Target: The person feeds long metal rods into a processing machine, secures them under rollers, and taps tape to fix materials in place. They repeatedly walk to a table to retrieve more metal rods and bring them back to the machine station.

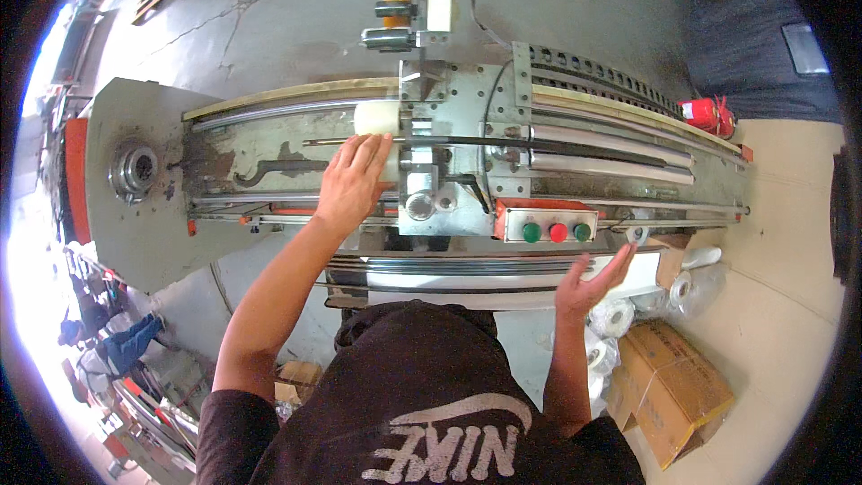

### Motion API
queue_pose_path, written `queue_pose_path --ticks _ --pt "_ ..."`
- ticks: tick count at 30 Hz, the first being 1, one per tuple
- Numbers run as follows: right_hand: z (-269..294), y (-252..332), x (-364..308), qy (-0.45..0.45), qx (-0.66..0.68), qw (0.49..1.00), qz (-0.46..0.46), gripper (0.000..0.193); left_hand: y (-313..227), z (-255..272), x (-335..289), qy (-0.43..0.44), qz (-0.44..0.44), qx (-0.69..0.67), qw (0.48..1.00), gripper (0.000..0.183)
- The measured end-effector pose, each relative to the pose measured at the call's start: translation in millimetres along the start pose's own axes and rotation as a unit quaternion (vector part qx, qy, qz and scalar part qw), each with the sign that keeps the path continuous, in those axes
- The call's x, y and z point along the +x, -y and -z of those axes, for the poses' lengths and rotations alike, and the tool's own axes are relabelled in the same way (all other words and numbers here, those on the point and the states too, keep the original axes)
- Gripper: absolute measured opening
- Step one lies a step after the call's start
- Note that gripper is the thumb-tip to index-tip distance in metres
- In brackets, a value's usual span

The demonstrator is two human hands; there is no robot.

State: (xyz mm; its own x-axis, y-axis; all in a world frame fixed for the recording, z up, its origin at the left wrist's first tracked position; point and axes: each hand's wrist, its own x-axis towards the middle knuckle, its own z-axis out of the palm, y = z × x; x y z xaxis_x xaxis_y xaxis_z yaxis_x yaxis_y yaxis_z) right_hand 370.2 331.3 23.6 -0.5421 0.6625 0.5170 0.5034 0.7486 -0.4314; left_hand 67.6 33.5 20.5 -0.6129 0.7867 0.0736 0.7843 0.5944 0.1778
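Observation:
My left hand lies over a white roller on the machine, its fingers stretched out and nearly side by side. Under or just beside those fingertips passes a long dark rod, running through the metal carriage; whether the fingers touch it I cannot tell. Off to the right, my right hand is held in the air with fingers apart and nothing in it. It is nearest to the control box, which has two green buttons and a red one, and to the rods on a shelf along the machine's near side.
At the machine's left end stands a grey housing with a round chuck. Cartons and plastic-wrapped rolls sit on the floor at right. A red fire extinguisher is beyond the right end. Another person is at far left.

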Motion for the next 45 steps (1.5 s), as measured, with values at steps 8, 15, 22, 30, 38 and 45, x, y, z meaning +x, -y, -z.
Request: queue_pose_path --ticks 8,15,22,30,38,45 --pt "3 -5 16 0.321 -0.161 0.933 0.010 0.055 -2 4 -1 -0.016 0.004 -0.007 1.000 0.087" --pt "-27 80 -25 0.356 0.090 0.919 0.144 0.044 -6 4 -2 -0.021 0.009 -0.002 1.000 0.089" --pt "-20 123 -54 0.434 0.176 0.864 0.186 0.035 -12 15 -7 -0.066 0.003 -0.017 0.998 0.080" --pt "-9 109 -64 0.443 0.175 0.861 0.182 0.032 -12 20 -11 -0.040 0.010 0.037 0.998 0.087" --pt "-23 136 -87 0.425 0.203 0.867 0.160 0.032 -4 25 -16 -0.081 -0.027 0.011 0.996 0.081" --pt "-50 178 -111 0.457 0.233 0.844 0.158 0.031 15 5 -9 -0.087 -0.014 -0.026 0.996 0.071"
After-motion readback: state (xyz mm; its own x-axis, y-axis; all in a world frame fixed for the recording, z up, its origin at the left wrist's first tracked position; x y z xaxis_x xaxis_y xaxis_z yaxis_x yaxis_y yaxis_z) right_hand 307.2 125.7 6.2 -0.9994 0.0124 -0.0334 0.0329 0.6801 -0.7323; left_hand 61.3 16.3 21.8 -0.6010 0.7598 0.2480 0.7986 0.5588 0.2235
